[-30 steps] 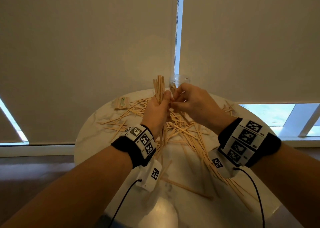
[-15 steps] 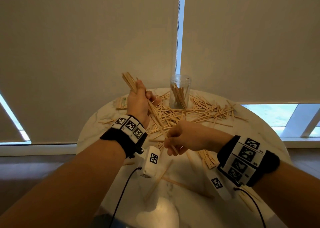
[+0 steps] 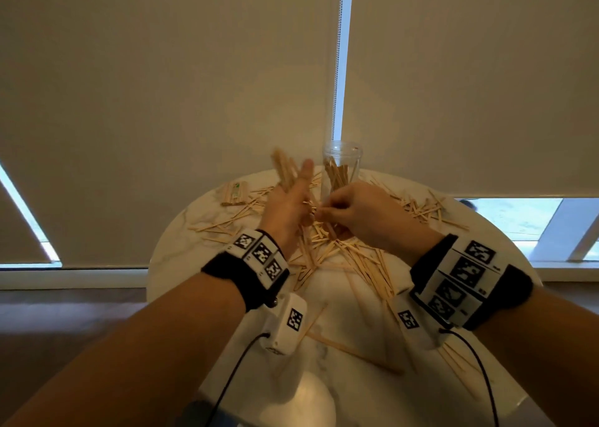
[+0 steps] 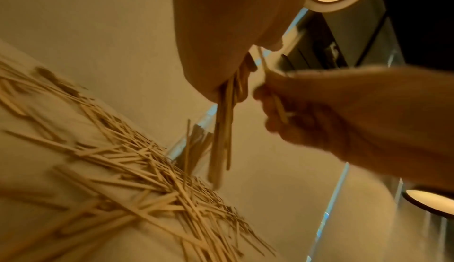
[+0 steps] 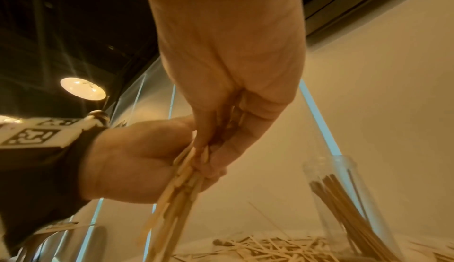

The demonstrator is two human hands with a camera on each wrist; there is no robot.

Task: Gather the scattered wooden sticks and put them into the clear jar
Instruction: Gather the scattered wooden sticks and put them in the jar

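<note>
Left hand is gripping a bundle of sticks, fingers partly spread to receive more; right hand fingers are pinching sticks into it, jar just beyond.

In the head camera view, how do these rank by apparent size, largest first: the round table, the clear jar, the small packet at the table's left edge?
1. Table, by far the largest.
2. Jar, partly hidden by the right hand.
3. Packet; its spread looks near the jar's, so the order of these two is unsure.
</note>
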